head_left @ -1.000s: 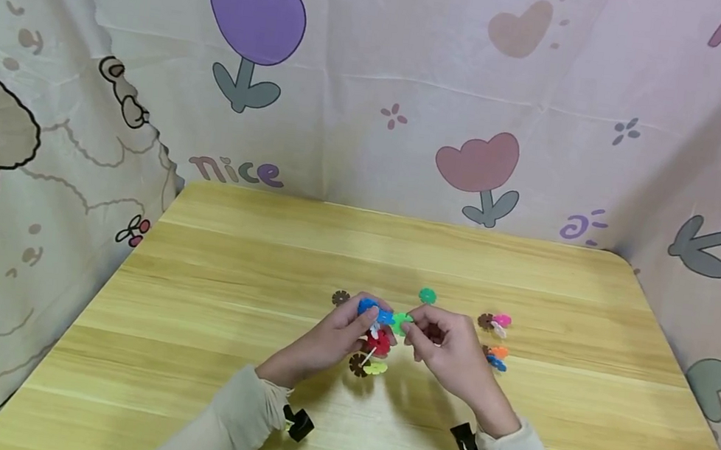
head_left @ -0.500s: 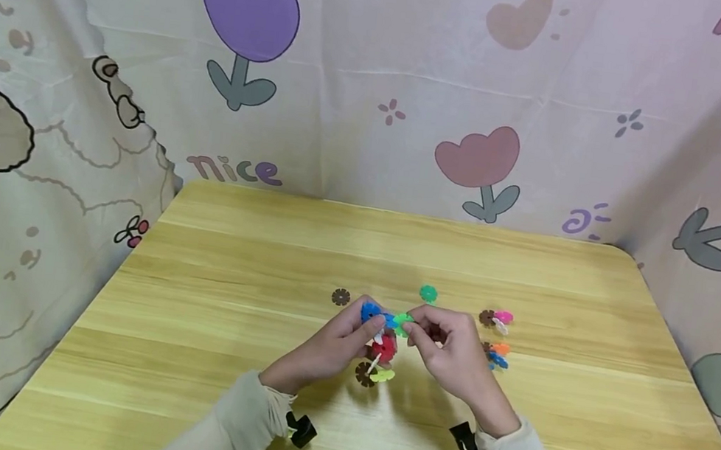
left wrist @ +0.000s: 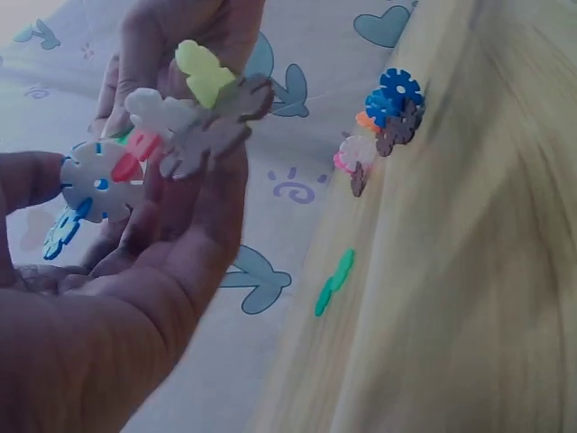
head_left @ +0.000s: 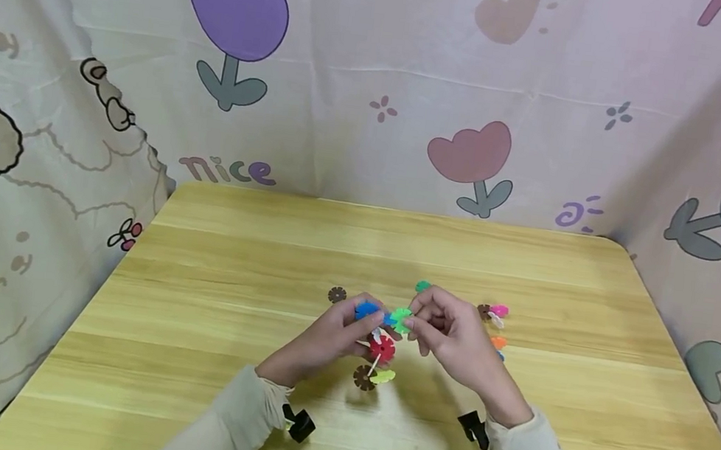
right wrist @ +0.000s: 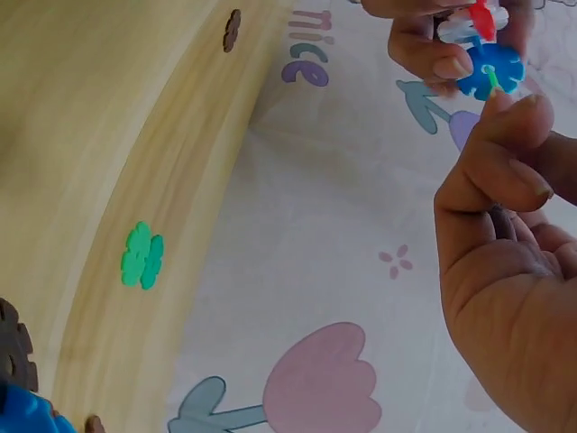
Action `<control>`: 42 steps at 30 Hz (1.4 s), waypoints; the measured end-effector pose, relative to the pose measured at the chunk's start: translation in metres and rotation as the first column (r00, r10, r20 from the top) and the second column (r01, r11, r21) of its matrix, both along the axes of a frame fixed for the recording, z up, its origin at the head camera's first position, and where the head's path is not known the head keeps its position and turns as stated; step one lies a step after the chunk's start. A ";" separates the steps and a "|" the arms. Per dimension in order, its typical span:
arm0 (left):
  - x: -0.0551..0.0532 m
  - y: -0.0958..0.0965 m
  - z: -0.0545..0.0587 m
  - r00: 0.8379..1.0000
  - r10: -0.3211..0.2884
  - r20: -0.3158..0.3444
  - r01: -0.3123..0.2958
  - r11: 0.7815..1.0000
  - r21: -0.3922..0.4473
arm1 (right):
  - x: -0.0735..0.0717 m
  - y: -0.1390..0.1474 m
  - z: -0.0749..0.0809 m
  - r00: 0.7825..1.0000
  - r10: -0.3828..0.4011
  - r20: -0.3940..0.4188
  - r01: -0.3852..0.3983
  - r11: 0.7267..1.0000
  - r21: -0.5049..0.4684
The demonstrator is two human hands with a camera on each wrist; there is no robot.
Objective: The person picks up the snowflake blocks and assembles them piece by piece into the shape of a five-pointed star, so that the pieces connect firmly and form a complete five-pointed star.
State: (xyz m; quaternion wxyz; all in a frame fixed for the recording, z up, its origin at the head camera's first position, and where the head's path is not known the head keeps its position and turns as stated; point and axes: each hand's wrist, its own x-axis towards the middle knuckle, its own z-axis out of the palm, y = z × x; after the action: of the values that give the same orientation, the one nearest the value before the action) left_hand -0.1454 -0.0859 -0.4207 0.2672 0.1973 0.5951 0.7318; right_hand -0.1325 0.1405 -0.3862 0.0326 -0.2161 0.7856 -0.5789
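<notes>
Over the table's middle, my left hand [head_left: 331, 333] grips a linked build of notched plastic snowflake discs by its blue disc [head_left: 366, 311]. Below that hang a white disc [left wrist: 99, 180], a red disc [head_left: 382, 348], a brown disc [head_left: 365, 378] and a yellow disc [head_left: 383, 376]. A light green disc [head_left: 399, 320] sits at the build's right side, against a blue piece. Thumb and forefinger of my right hand [head_left: 457, 340] pinch its right edge. In the right wrist view, the green disc [right wrist: 492, 78] is edge-on and mostly hidden by the fingers.
On the wooden table [head_left: 232, 240] lie a loose brown disc [head_left: 337, 294] and green pieces [head_left: 423, 286], partly behind my right hand. Two small disc clusters, one brown, pink and white [head_left: 494, 313], one with orange [head_left: 498, 342], lie at right. Printed cloth hangs behind.
My right hand has risen slightly and its fingers have spread a little. The light green disc has turned to face the head camera more. The red and brown discs hang slightly lower.
</notes>
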 end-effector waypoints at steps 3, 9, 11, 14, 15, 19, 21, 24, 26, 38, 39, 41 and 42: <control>0.001 -0.001 0.000 1.000 -0.014 -0.016 0.014 1.000 0.009 | 0.005 -0.001 -0.001 1.000 -0.006 -0.028 0.007 0.999 0.046; 0.004 0.002 0.001 0.985 0.047 -0.165 -0.066 0.992 -0.112 | 0.008 -0.004 0.002 0.996 -0.011 -0.094 0.022 0.993 0.114; 0.005 0.002 0.003 0.976 0.083 -0.204 -0.114 0.982 -0.148 | 0.006 -0.004 0.005 0.994 0.001 -0.108 0.012 0.993 0.115; 0.004 0.002 0.006 0.972 0.126 -0.198 -0.158 0.976 -0.152 | 0.001 0.005 0.013 0.996 0.002 -0.094 0.007 0.995 0.096; 0.003 0.001 0.007 0.973 0.134 -0.189 -0.165 0.974 -0.156 | -0.001 0.012 0.015 0.996 -0.010 -0.092 0.019 0.994 0.105; 0.003 0.000 0.009 0.978 0.144 -0.148 -0.168 0.972 -0.164 | -0.010 0.054 0.016 0.993 -0.095 -0.075 0.111 0.958 0.263; 0.003 -0.001 0.009 0.979 0.140 -0.148 -0.163 0.973 -0.164 | -0.011 0.074 0.011 0.990 -0.117 -0.082 0.140 0.906 0.399; 0.003 -0.003 0.008 0.978 0.130 -0.164 -0.157 0.974 -0.163 | -0.008 0.091 -0.001 0.995 -0.072 -0.065 0.096 0.827 0.554; 0.003 -0.003 0.007 0.975 0.129 -0.183 -0.161 0.973 -0.168 | -0.003 0.095 -0.009 0.999 -0.023 -0.041 0.044 0.790 0.611; 0.002 -0.006 0.001 0.986 0.069 -0.151 -0.098 0.976 -0.197 | 0.008 0.080 -0.030 0.993 0.032 -0.114 0.064 0.667 0.742; 0.002 -0.006 0.001 0.986 0.070 -0.154 -0.099 0.976 -0.194 | 0.008 0.079 -0.030 0.992 0.029 -0.123 0.073 0.667 0.742; 0.002 -0.006 0.001 0.984 0.075 -0.161 -0.105 0.976 -0.189 | 0.007 0.078 -0.030 0.990 0.021 -0.138 0.088 0.676 0.732; 0.002 -0.005 0.001 0.983 0.078 -0.167 -0.110 0.976 -0.191 | 0.007 0.077 -0.030 0.990 0.015 -0.142 0.093 0.686 0.722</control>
State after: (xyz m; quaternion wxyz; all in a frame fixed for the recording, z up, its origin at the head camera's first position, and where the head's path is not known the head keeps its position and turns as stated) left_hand -0.1433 -0.0912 -0.4197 0.2025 0.1987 0.6933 0.6624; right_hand -0.1260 0.2172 -0.4160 0.0492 -0.2078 0.9551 -0.2052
